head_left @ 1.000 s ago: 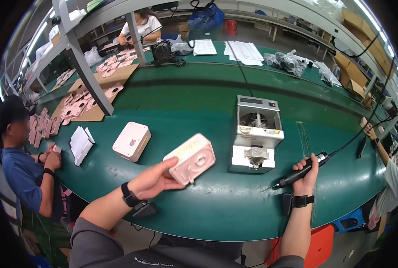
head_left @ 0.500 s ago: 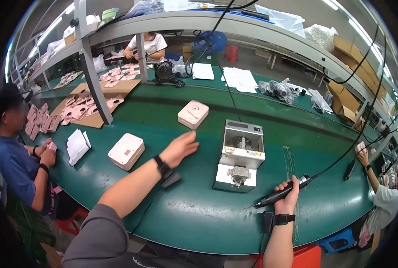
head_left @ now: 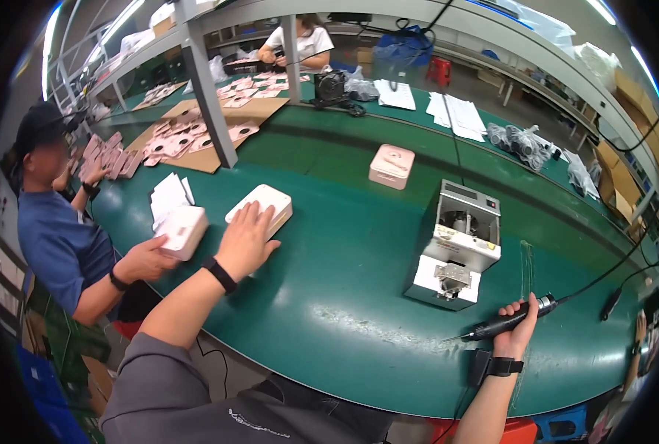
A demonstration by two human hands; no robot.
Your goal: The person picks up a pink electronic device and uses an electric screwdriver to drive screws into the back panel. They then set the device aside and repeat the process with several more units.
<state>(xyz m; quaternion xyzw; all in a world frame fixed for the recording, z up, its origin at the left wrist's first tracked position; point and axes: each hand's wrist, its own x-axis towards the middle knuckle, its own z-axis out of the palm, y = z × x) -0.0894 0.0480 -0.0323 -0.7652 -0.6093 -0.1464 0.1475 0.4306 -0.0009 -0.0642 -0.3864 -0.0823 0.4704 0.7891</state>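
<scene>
My left hand (head_left: 248, 240) lies on top of a pale, rounded-square plastic housing (head_left: 283, 205), its fingers spread and flat. My right hand (head_left: 518, 329) is wrapped round a black corded electric screwdriver (head_left: 498, 325), whose thin bit points left just above the green table. To the right of centre stands a grey and white screw feeder (head_left: 448, 259). A pinkish housing (head_left: 391, 166) with a recessed top sits farther off. Close to the left of my hand, a co-worker's hand (head_left: 146, 259) holds another pale housing (head_left: 185, 231) above the table edge.
White papers (head_left: 170, 198) stand behind the co-worker's housing. Pink parts (head_left: 178, 140) with black discs lie on cardboard at the far left, by a metal post (head_left: 210, 96). The screwdriver cable (head_left: 603, 275) runs up to the right. Bagged parts (head_left: 525, 144) lie at the back.
My left hand has moved left and come down on the pale housing. The co-worker now holds a pale housing out beside it. The view has turned left; my right hand keeps the screwdriver.
</scene>
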